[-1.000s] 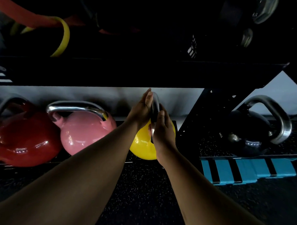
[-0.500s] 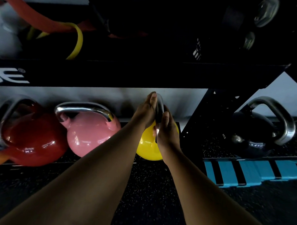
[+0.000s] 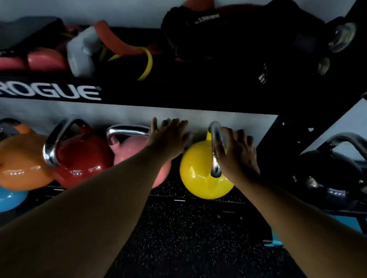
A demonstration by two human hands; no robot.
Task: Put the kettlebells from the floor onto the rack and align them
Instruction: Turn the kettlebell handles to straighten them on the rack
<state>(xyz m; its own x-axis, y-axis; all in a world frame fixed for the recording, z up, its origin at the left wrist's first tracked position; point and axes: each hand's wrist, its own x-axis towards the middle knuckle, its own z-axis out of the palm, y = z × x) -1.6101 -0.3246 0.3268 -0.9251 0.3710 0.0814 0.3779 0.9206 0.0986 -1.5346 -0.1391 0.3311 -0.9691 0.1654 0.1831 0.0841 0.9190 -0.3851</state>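
A yellow kettlebell (image 3: 198, 174) stands on the rack's lower shelf (image 3: 168, 193), its steel handle edge-on toward me. My right hand (image 3: 237, 155) is open with fingers spread, resting against the right side of that handle. My left hand (image 3: 168, 138) is open too, fingers spread, hovering over the right end of the pink kettlebell's (image 3: 130, 151) handle. Left of the pink one stand a red kettlebell (image 3: 84, 158) and an orange kettlebell (image 3: 17, 162), side by side on the same shelf.
A black kettlebell (image 3: 327, 175) sits right of the rack's black upright (image 3: 282, 142). A blue kettlebell (image 3: 3, 199) shows at the lower left. The upper shelf beam (image 3: 180, 95) overhangs closely and carries bands and dark gear. Speckled black rubber floor (image 3: 185, 243) lies below.
Both hands were clasped together on the yellow kettlebell's handle; now they are apart and open. My left hand has moved left over the pink kettlebell. My view has shifted left and up.
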